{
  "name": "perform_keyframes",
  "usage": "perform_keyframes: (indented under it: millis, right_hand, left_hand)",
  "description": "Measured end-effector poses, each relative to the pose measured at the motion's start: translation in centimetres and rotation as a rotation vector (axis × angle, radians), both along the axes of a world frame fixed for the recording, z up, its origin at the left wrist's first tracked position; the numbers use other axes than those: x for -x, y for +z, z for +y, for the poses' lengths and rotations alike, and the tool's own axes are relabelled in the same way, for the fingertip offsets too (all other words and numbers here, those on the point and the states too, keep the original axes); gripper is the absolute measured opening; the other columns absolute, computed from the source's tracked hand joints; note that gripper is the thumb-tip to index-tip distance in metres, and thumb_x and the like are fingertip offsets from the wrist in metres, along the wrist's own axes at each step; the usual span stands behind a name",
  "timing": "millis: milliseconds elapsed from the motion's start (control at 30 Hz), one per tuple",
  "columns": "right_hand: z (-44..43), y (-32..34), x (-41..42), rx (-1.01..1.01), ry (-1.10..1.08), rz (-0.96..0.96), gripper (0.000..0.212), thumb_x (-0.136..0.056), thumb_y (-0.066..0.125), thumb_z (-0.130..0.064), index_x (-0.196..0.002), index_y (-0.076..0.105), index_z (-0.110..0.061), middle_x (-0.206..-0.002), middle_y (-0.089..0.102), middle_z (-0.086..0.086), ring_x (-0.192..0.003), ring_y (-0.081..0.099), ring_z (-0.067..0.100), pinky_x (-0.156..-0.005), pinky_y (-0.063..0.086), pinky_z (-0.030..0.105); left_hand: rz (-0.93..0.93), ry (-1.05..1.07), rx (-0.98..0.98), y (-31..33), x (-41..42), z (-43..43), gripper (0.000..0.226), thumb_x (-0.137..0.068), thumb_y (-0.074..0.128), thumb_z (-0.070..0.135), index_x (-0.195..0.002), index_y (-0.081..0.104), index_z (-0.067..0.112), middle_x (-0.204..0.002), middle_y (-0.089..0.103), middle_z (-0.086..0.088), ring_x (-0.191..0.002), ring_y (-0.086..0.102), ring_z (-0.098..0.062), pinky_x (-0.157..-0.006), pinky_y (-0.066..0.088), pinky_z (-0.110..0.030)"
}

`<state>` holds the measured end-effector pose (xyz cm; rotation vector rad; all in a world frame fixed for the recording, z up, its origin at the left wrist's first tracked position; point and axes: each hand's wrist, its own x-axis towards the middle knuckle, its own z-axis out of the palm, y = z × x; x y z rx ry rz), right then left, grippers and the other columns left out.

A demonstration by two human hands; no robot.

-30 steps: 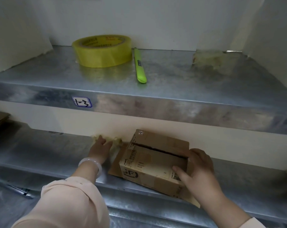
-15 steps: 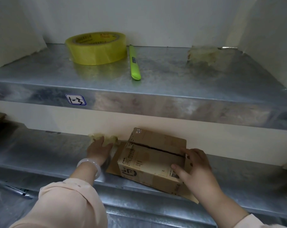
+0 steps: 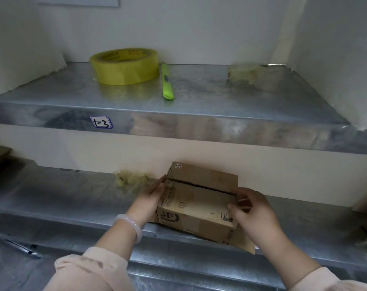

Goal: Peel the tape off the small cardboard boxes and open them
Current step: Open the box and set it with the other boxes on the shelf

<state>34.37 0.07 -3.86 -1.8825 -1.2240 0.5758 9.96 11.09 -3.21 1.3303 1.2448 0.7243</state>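
A small brown cardboard box [image 3: 199, 203] sits on the lower shelf [image 3: 73, 196] near its front edge, turned slightly askew. It carries black print and an "SF" logo on its front face. Its top flaps meet along a dark, bare seam. A crumpled wad of peeled tape [image 3: 132, 179] lies just left of it, against the shelf's back edge.

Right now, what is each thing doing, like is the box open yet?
cardboard box: flaps down, dark slit along seam, not opened.
left hand: flat against box's left end.
right hand: grips box's right end.
tape roll: lying flat, upper shelf.
green tool: lying flat beside roll.
crumpled tape: loose on lower shelf, left of box.
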Motion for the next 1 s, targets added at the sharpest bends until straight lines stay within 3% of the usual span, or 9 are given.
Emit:
perform_keyframes:
  millis: [133, 267, 400, 467, 533, 600, 667, 833, 1000]
  right_hand:
    - [-0.8, 1.5, -1.6, -0.089, -0.095, 0.172, 0.04, -0.077, 0.075, -0.015, -0.111, 0.062, -0.031, -0.104, 0.063, -0.01, -0.094, 0.062, 0.005, -0.08, 0.051, 0.024]
    - [-2.4, 2.5, -2.7, -0.19, -0.132, 0.214, 0.047, -0.076, 0.073, -0.004, -0.116, 0.061, -0.026, -0.106, 0.059, -0.018, -0.098, 0.058, 0.0, -0.081, 0.044, 0.017]
    - [-3.8, 2.6, -3.7, -0.233, -0.108, 0.216, 0.051, -0.075, 0.071, 0.003, -0.115, 0.063, -0.029, -0.116, 0.061, -0.007, -0.104, 0.059, 0.01, -0.085, 0.048, 0.018]
    - [-4.5, 2.7, -4.0, -0.234, -0.087, 0.207, 0.052, -0.077, 0.071, 0.002, -0.112, 0.062, -0.034, -0.115, 0.062, -0.007, -0.104, 0.06, 0.011, -0.09, 0.05, 0.026]
    - [-5.2, 2.9, -4.3, -0.242, -0.054, 0.082, 0.052, -0.077, 0.073, -0.001, -0.104, 0.061, -0.044, -0.108, 0.061, -0.012, -0.101, 0.058, 0.005, -0.089, 0.048, 0.019]
    - [-5.7, 2.8, -4.7, -0.255, -0.021, -0.128, 0.045, -0.076, 0.075, -0.002, -0.091, 0.061, -0.043, -0.097, 0.06, -0.014, -0.094, 0.056, -0.001, -0.08, 0.043, 0.008]
    - [-5.9, 2.6, -5.2, -0.267, -0.01, -0.213, 0.039, -0.074, 0.076, -0.001, -0.083, 0.062, -0.036, -0.091, 0.059, -0.013, -0.092, 0.054, -0.002, -0.075, 0.04, 0.006]
    - [-6.9, 2.4, -6.1, -0.168, 0.053, -0.074, 0.041, -0.075, 0.063, 0.006, -0.074, 0.069, -0.035, -0.086, 0.068, -0.01, -0.088, 0.059, -0.002, -0.075, 0.043, 0.007]
    - [-8.1, 3.1, -6.9, -0.021, 0.233, 0.168, 0.041, -0.086, 0.04, -0.019, -0.071, 0.078, -0.021, -0.091, 0.075, -0.011, -0.097, 0.063, -0.005, -0.084, 0.041, 0.005]
  left_hand:
    - [0.009, -0.129, -0.108, 0.3, -1.2, -1.2, 0.042, -0.098, 0.05, 0.034, -0.139, 0.043, 0.039, -0.136, 0.051, 0.015, -0.126, 0.046, -0.006, -0.109, 0.032, -0.025]
    - [0.046, -0.254, -0.255, 0.5, -2.2, -1.9, 0.058, -0.077, 0.066, 0.049, -0.13, 0.041, 0.048, -0.139, 0.048, 0.011, -0.13, 0.043, -0.006, -0.11, 0.034, -0.026]
    - [0.106, -0.274, -0.402, 0.8, -3.5, -3.2, 0.068, -0.079, 0.07, 0.033, -0.132, 0.031, 0.05, -0.134, 0.043, 0.012, -0.122, 0.041, 0.002, -0.094, 0.033, -0.003]
    - [0.027, -0.221, -0.407, 0.5, -4.1, -3.9, 0.062, -0.084, 0.071, 0.016, -0.129, 0.041, 0.047, -0.13, 0.052, 0.011, -0.119, 0.049, 0.0, -0.096, 0.039, -0.008]
    - [-0.014, -0.147, -0.425, 0.5, -4.7, -4.7, 0.045, -0.084, 0.071, 0.011, -0.113, 0.058, 0.043, -0.118, 0.063, 0.006, -0.113, 0.057, -0.005, -0.095, 0.046, -0.015]
    - [0.073, -0.108, -0.491, 0.6, -4.8, -4.8, 0.021, -0.079, 0.073, 0.029, -0.097, 0.067, 0.037, -0.103, 0.069, 0.007, -0.1, 0.063, -0.006, -0.089, 0.051, -0.023]
    - [0.164, -0.198, -0.506, 1.0, -4.4, -4.6, 0.032, -0.07, 0.066, 0.052, -0.095, 0.069, 0.032, -0.096, 0.07, 0.011, -0.095, 0.063, -0.001, -0.086, 0.051, -0.025]
    - [0.544, -0.539, -0.778, 1.3, -2.9, -3.4, 0.039, -0.075, 0.058, 0.05, -0.111, 0.068, 0.041, -0.104, 0.06, 0.028, -0.103, 0.05, 0.006, -0.091, 0.03, -0.003]
    - [0.4, -0.64, -0.447, 0.2, -2.0, -3.5, 0.049, -0.081, 0.042, 0.019, -0.12, 0.061, 0.041, -0.127, 0.049, 0.027, -0.117, 0.037, 0.023, -0.1, 0.021, 0.001]
